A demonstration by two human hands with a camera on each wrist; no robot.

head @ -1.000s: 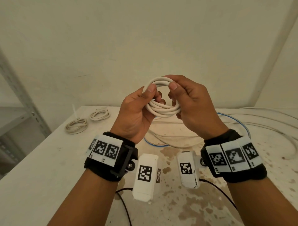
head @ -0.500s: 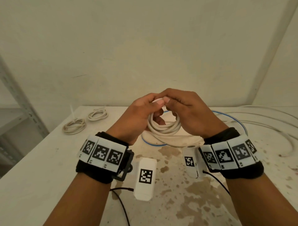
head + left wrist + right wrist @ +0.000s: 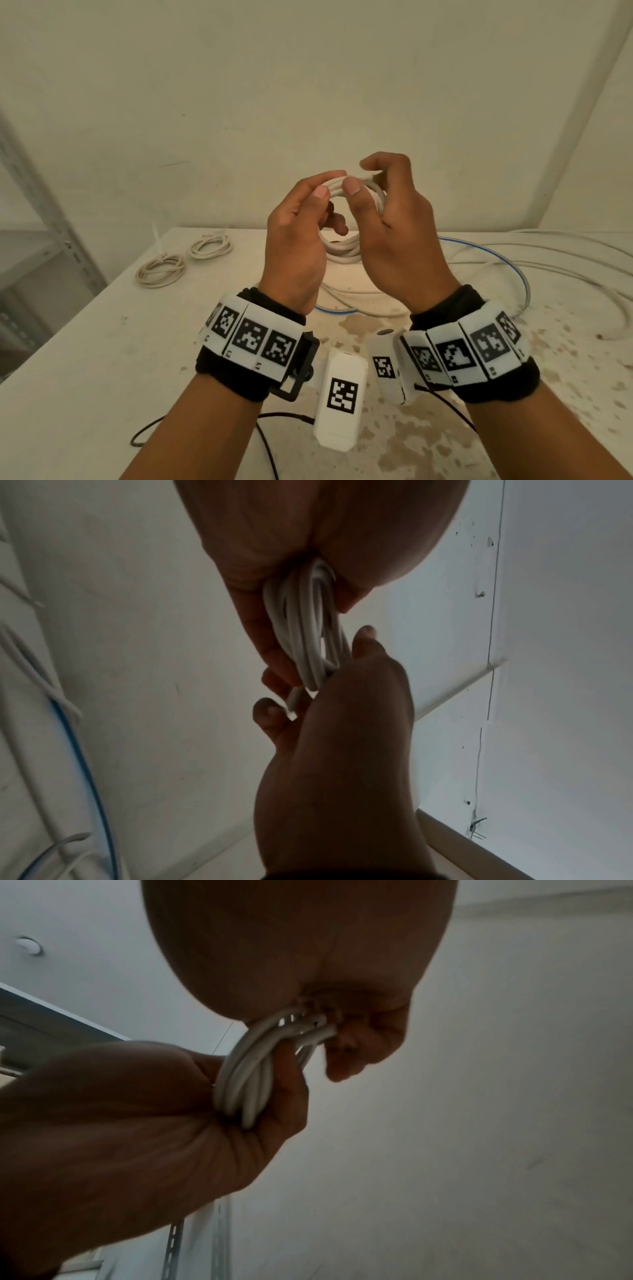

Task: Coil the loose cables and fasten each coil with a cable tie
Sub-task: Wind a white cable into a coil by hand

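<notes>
A white cable coil (image 3: 342,251) hangs in the air above the table, between both hands. My left hand (image 3: 325,202) grips the coil's left side, thumb on top, with the strands running through its palm (image 3: 240,1074). My right hand (image 3: 364,178) holds the coil's top right, and its thumb and fingers pinch the strands there. In the left wrist view the coil (image 3: 308,634) runs from my left palm down to the right hand's fingers, where the cable's cut end (image 3: 294,699) shows. No cable tie is visible on this coil.
Two finished beige coils (image 3: 161,270) (image 3: 209,245) lie at the table's back left, one with an upright tie tail. Loose white cables (image 3: 548,263) and a blue cable (image 3: 524,284) sprawl over the back right. A metal shelf post (image 3: 51,222) stands left of the stained table (image 3: 85,359).
Both hands dipped toward the table with the coil, then rose again. The right hand's fingers moved to the top of the coil, now pinching it there.
</notes>
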